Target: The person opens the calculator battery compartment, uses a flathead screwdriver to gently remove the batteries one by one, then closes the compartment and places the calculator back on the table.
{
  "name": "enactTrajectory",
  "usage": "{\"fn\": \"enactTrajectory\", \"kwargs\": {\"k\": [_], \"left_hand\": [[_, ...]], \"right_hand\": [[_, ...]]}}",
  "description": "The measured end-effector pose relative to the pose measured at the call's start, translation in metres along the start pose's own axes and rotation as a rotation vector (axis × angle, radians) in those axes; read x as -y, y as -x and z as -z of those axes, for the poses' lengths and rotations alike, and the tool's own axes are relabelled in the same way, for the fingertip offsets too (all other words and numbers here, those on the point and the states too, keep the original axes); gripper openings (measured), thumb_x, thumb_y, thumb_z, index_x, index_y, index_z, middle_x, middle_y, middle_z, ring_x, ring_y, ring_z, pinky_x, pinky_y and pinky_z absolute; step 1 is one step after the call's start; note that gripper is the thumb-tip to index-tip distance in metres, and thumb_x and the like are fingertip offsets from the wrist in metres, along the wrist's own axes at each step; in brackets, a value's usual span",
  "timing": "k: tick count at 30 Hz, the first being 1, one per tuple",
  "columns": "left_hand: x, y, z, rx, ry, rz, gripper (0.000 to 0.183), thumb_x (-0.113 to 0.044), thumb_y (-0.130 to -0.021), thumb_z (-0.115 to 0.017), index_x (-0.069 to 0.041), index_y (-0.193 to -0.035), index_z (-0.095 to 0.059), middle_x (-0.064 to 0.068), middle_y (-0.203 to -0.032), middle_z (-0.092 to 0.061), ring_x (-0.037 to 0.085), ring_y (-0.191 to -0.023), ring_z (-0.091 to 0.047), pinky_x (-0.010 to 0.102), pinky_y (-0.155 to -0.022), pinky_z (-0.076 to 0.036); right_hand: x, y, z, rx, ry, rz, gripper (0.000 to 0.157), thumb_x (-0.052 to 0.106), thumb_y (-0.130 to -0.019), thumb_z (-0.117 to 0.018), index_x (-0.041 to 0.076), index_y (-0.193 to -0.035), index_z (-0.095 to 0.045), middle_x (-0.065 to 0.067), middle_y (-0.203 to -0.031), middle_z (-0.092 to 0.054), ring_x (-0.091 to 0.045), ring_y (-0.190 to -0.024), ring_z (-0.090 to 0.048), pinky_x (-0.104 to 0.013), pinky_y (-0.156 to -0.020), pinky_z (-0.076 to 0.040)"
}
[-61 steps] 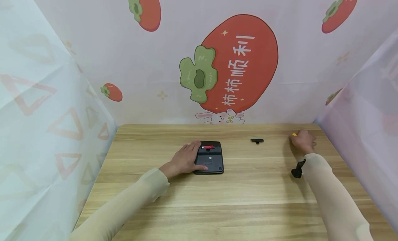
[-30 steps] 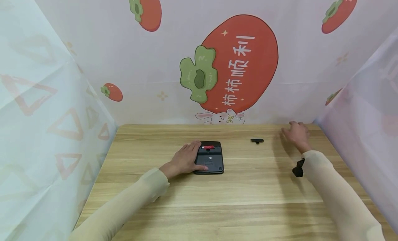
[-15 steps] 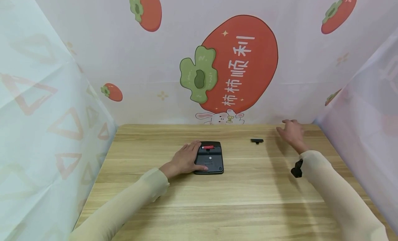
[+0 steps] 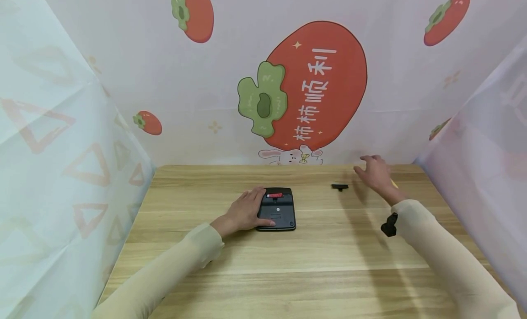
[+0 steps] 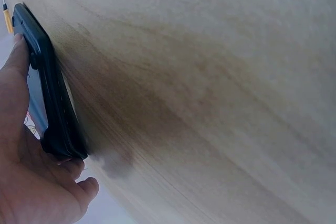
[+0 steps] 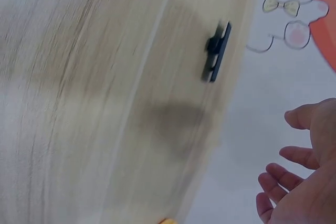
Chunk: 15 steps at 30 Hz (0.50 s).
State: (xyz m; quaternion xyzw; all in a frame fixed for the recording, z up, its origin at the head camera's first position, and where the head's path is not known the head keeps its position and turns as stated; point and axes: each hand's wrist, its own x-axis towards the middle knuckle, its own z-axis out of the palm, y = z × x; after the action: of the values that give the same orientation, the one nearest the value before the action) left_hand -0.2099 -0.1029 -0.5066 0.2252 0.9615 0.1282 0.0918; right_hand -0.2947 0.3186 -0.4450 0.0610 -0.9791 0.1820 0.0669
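Head view: black flat device (image 4: 284, 217), one, centre of the table's far half, long axis near to far, battery bay at the far end; rounded corners, pale dot, red battery (image 4: 275, 195) lying left to right. Left hand (image 4: 244, 210) grips its left side, thumb over the near face. Small black cover (image 4: 340, 186), to the right, tab pointing near. Right hand (image 4: 376, 175), fingers loose and parted, beside it. Wood-grain table (image 4: 288, 273); pale far wall (image 4: 395, 90) printed with red fruit (image 4: 346, 81).
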Motion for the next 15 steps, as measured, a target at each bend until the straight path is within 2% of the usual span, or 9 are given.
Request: {"fn": "enactTrajectory", "kwargs": {"k": [7, 15], "left_hand": [[0.001, 0.001, -0.001, -0.026, 0.01, -0.013, 0.113, -0.072, -0.087, -0.074, -0.002, -0.164, -0.03, 0.016, -0.17, -0.032, 0.031, -0.156, -0.035, 0.051, -0.13, -0.027], [0.0, 0.001, 0.0, -0.022, 0.005, -0.009, 0.113, -0.073, -0.087, -0.073, -0.003, -0.165, -0.03, 0.015, -0.17, -0.033, 0.029, -0.156, -0.035, 0.05, -0.13, -0.026]], "right_hand": [[0.02, 0.001, 0.0, 0.003, -0.012, 0.075, 0.05, 0.019, -0.103, -0.067, -0.015, -0.138, -0.059, -0.044, -0.134, -0.055, -0.06, -0.121, -0.054, -0.074, -0.083, -0.053], [0.039, 0.002, 0.002, 0.065, -0.025, 0.101, 0.051, 0.02, -0.104, -0.065, -0.015, -0.141, -0.057, -0.043, -0.139, -0.051, -0.058, -0.127, -0.051, -0.074, -0.099, -0.048]]}}
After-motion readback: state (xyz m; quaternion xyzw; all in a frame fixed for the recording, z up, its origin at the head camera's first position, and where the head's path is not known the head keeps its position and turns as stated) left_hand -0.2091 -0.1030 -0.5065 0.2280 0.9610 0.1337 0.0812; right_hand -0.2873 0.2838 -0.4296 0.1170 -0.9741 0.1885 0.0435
